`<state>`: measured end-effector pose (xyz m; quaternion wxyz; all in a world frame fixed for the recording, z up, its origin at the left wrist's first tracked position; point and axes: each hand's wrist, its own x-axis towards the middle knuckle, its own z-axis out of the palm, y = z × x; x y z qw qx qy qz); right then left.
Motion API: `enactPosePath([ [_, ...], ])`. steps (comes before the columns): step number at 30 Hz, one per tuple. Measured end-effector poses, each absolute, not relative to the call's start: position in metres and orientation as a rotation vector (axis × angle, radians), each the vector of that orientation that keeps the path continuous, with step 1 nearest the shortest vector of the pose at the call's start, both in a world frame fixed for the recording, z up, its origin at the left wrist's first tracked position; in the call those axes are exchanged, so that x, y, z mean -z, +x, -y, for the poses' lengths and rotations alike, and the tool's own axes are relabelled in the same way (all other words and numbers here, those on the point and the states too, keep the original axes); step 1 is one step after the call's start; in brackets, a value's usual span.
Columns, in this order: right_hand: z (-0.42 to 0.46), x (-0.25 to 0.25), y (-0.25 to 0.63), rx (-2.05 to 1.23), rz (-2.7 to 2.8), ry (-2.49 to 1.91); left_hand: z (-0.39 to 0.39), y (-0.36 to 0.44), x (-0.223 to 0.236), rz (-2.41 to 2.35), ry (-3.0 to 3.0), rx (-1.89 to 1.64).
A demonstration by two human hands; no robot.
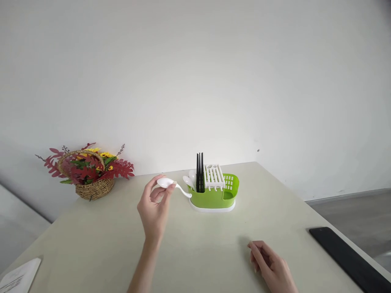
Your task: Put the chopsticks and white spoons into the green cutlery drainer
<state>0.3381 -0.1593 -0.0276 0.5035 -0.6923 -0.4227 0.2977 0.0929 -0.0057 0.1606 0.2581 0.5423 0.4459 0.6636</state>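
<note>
My left hand [154, 209] is closed on a white soup spoon [166, 182], pinching it near the bowl between thumb and fingers. The spoon's handle slants down to the right, its tip close to the left end of a green cutlery holder [210, 199]. Black chopsticks [199, 173] stand upright in that holder, and other white spoons [192, 176] lean at its left end. A white slotted rack [214, 177] sits over the middle of it. Low on the right, my right hand [270, 264] hovers at or just above the table with fingers curled in, nothing visible in them.
A wicker basket [94, 189] of red leaves and yellow flowers stands at the back left against the wall. At the right edge of the table [201, 248] lies a long black object [348, 260]. A white flat item [21, 276] is at the front left corner.
</note>
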Motion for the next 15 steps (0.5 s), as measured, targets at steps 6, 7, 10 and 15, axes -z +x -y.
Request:
enactPosePath([
  [6,0.159,0.027,0.338,-0.697,1.021,-1.655,-0.013,0.109,-0.146,-1.124,1.365,-1.767],
  [7,0.159,0.027,0.338,-0.699,1.019,-1.651,-0.016,0.113,-0.14,-1.113,1.361,-1.755],
  [10,0.159,0.028,0.338,-0.734,1.023,-1.649,-0.026,0.124,-0.124,-1.117,1.408,-1.711],
  [15,0.159,0.028,0.338,-0.755,1.01,-1.65,-0.038,0.131,-0.102,-1.234,1.565,-1.623],
])
